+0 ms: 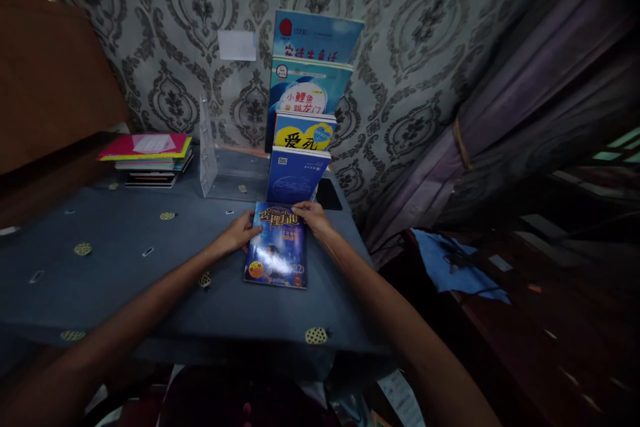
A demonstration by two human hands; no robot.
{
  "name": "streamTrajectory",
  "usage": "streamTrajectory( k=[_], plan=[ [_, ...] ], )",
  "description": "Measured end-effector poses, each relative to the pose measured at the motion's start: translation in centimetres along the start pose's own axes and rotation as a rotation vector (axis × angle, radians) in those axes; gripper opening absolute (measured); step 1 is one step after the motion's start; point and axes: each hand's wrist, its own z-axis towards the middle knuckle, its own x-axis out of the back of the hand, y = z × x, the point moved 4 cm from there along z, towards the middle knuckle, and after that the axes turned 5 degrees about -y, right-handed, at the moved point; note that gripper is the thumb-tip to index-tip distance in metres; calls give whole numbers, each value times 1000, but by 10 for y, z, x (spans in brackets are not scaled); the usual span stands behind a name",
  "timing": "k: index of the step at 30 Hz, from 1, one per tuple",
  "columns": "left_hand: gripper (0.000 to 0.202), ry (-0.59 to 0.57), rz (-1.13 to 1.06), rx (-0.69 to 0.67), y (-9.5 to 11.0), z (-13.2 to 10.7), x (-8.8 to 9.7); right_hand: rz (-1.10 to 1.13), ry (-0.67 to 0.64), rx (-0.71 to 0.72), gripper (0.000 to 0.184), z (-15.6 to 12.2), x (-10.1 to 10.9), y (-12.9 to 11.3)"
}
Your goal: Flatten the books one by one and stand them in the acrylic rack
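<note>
A blue book with gold lettering is held between my two hands above the near part of the table. My left hand grips its left edge, thumb on the cover. At the top right corner, my right hand pinches the book. Just behind it, a clear tiered rack holds books at its right side: a plain blue book in front, then a yellow and blue book, a teal book and a tall blue book at the back.
A stack of books with a pink one on top stands at the back left. A dark flat object lies right of the rack. The blue tablecloth covers the table. A tied curtain hangs at right, near a blue cloth.
</note>
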Motion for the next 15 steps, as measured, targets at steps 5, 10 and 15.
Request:
streamTrajectory(
  k=[5, 10, 15],
  plan=[
    [58, -20, 299, 45, 11, -1, 2, -97, 92, 71, 24, 10, 3, 10],
    [35, 44, 708, 19, 26, 1, 3, -234, 129, 153, 18, 8, 7, 8],
    [25, 250, 1152, -152, 38, 7, -1, -371, 145, 226, 14, -3, 4, 5]
  ],
)
